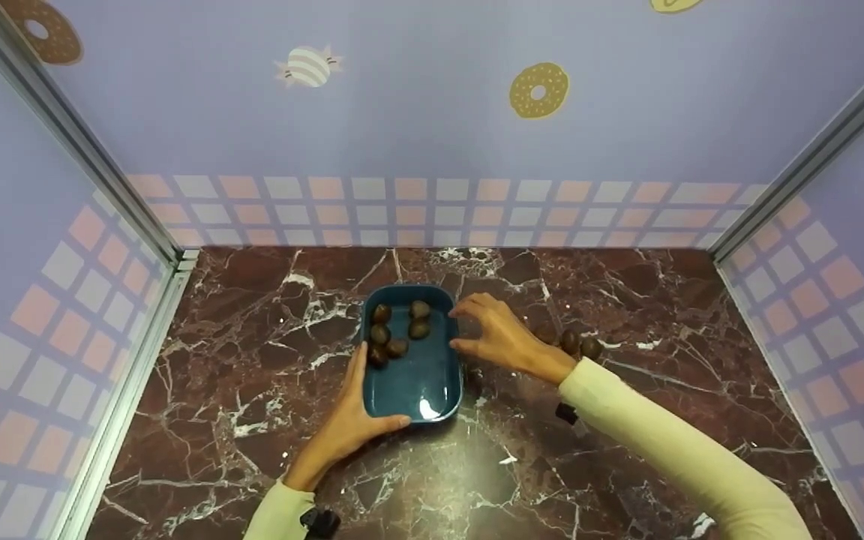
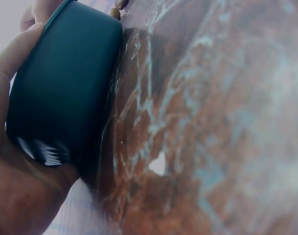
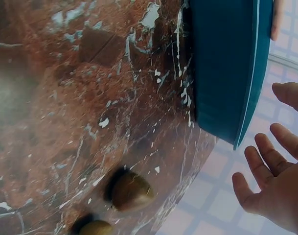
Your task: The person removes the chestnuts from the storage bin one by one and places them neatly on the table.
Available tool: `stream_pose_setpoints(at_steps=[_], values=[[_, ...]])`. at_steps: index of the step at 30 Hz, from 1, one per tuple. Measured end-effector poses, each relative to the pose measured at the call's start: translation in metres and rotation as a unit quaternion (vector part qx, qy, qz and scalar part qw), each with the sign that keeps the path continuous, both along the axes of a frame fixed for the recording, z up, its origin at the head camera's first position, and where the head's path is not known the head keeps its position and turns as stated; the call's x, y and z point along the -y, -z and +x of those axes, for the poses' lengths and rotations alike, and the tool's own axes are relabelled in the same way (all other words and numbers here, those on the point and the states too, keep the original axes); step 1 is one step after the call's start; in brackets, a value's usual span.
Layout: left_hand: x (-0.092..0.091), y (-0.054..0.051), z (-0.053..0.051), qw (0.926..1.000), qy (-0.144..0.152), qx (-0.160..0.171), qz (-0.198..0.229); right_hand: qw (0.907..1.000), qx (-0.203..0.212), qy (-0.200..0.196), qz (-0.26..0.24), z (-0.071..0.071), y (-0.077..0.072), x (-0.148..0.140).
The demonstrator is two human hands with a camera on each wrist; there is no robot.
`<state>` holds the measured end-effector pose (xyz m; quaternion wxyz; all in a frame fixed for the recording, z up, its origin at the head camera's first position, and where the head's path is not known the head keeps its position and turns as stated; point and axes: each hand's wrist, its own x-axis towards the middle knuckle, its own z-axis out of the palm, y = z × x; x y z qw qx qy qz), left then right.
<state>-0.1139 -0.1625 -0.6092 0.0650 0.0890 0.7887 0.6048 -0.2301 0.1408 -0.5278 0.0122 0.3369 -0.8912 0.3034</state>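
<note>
A deep blue rectangular dish [image 1: 411, 384] stands on the tabletop with several brown chestnuts [image 1: 379, 334] in its far half. My left hand [image 1: 351, 420] holds the dish's near left corner, fingers along the left wall and thumb at the near end; the left wrist view shows this hand [image 2: 26, 196] close against the dish wall [image 2: 70, 78]. Beside the right rim hovers my right hand [image 1: 503, 334], its fingers spread and loosely bent. Nothing shows in that hand [image 3: 278, 183] in the right wrist view.
More chestnuts [image 1: 591, 346] lie on the dark red marbled table [image 1: 252, 375], right of the dish and partly behind my right wrist. Two of these chestnuts [image 3: 131, 192] show in the right wrist view. Patterned lilac walls [image 1: 432, 135] enclose the table at the back and sides.
</note>
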Motion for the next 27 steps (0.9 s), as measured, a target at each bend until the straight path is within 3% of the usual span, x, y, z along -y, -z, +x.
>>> stream_pose_setpoints(at_steps=[13, 21, 27], values=[[0.0, -0.001, 0.001, 1.0, 0.002, 0.001, -0.01, 0.9993, 0.001, -0.037, 0.008, -0.006, 0.003, 0.027], [0.001, -0.001, 0.002, 0.9999, 0.001, 0.004, -0.009, 0.9988, 0.022, -0.043, -0.001, -0.014, 0.003, 0.038], [0.001, 0.0, 0.001, 0.9998, 0.0, 0.004, -0.021, 0.999, 0.017, -0.03, 0.028, -0.019, 0.01, 0.044]])
